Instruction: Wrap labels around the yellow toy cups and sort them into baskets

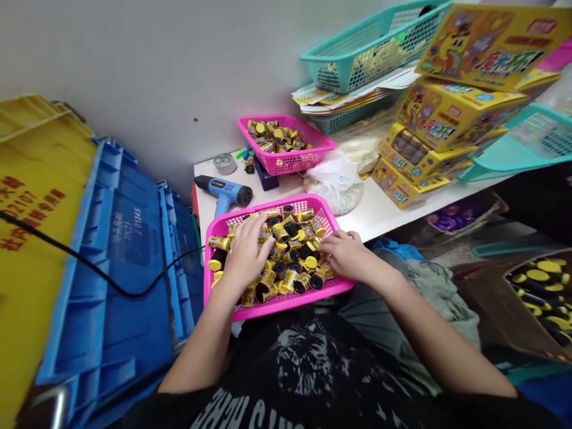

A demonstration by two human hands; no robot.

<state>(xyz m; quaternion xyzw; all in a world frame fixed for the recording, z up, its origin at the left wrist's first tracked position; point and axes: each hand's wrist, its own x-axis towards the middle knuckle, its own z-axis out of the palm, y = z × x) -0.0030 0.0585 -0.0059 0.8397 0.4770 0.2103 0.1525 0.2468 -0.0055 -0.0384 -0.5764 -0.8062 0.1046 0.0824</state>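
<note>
A pink plastic basket [277,308] in front of me is filled with small yellow-and-black capped containers [291,279]. My left hand [246,250] lies over the containers on the left side, palm down, its fingers and thumb apart. Nothing shows in its grasp. Across the basket's right rim rests my right hand [345,255]; its loosely bent fingers reach inward and touch containers at that edge. Its palm side is hidden, and I see no container held in it.
Behind stand a second pink basket [295,161], a blue heat gun [223,192], clear tape [224,163] and a plastic bag of beads [337,187]. Yellow boxes [447,116] are stacked right, near teal baskets [342,65]. Blue crates [129,238] and a black cable [111,285] are left.
</note>
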